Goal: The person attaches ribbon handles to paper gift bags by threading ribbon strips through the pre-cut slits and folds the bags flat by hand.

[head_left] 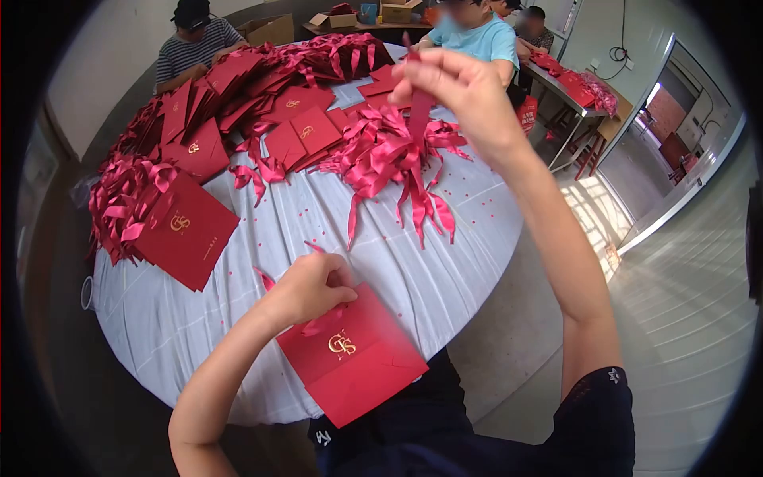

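Observation:
A flat red paper bag (366, 385) with a gold logo lies at the table's front edge, overhanging my lap. My left hand (314, 290) is closed in a pinch at its top edge. Pink ribbon shows under that hand, and ribbon ends stick out behind it; my fingers partly hide the grip. Raised above the far side of the table, my right hand (453, 87) pinches a dark pink ribbon (419, 119) that hangs down. Beneath it spreads a heap of loose pink ribbons (381, 155).
The round table wears a white cloth (278, 215) dotted with small pink bits. Stacked red bags (187, 230) with ribbons fill its left and back. One person (195, 48) sits at the far left, another (477, 40) across from me. A side table (568, 87) holds more red bags.

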A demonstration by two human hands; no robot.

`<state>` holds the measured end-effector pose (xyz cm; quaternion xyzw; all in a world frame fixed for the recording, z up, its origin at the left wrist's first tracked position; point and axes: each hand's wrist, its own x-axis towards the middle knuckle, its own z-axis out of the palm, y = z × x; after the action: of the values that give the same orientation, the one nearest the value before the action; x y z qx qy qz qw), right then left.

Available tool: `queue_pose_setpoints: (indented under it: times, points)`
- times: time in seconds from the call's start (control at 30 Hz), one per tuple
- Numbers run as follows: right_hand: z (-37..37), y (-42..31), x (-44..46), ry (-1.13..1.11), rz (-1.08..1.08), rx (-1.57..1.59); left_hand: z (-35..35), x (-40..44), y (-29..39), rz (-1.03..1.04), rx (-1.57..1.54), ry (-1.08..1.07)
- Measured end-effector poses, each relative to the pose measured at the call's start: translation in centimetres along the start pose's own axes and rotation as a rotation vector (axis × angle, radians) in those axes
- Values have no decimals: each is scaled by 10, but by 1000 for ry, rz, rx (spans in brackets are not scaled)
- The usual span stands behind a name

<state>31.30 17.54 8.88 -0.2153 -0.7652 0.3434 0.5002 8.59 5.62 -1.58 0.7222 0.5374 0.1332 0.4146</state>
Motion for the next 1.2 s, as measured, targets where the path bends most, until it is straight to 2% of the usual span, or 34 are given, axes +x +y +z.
queue_pose_setpoints:
  times: [0.03, 0.1, 0.17, 0.23, 0.3, 0.33, 0.37, 0.4, 0.43, 0.5, 0.53, 0.57, 0.6, 0.7, 0.8, 0.87, 1.0, 1.1, 1.17, 1.2]
  points:
    - [1, 1, 8, -31, 1, 40, -1, -1, -1, 9, 3, -20]
    - [6, -1, 20, -134, 162, -45, -9, -2, -2, 6, 6, -36]
    - [-5, -16, 44, -87, -73, -59, -27, -5, 1, 10, -288, -108]
    - [-9, -69, 59, 149, -139, 104, -48, -21, 15, 8, -328, -94]
    - [-6, -96, 64, 342, -211, 220, -67, -37, 24, 191, -419, -42]
    - [-4, -107, 60, 359, -252, 167, -73, -45, 28, 184, -410, -28]
    - [25, -143, 44, 527, -9, -260, -78, -53, 32, 325, -361, 52]
    - [29, -142, 34, 524, -17, -246, -82, -59, 32, 465, -310, 130]
    - [30, -131, 24, 330, -49, -221, -82, -63, 29, 458, -304, 140]
    - [32, -92, 8, -55, -111, -175, -78, -70, 18, 626, -191, 271]
    - [39, -57, 0, -271, -274, -342, -74, -73, 9, 624, -200, 287]
    - [53, -46, -18, -414, -169, -300, -70, -76, 0, 592, -211, 291]
    - [67, -39, -34, -505, 55, -162, -67, -77, -12, 593, -288, 308]
    - [98, 3, -62, -541, 183, -32, -62, -86, -37, 558, -421, 318]
    - [120, 15, -62, -527, 246, 58, -60, -95, -49, 520, -476, 333]
    - [130, 19, -55, -682, 291, 162, -61, -100, -56, 504, -501, 340]
    - [142, 28, -48, -773, 331, 198, -59, -103, -68, 500, -543, 324]
    - [146, 35, -51, -648, 230, 192, -58, -100, -75, 502, -536, 354]
    - [143, 34, -51, -628, 252, 192, -58, -97, -82, 427, -582, 393]
    - [142, 35, -51, -604, 269, 195, -57, -92, -82, 491, -560, 408]
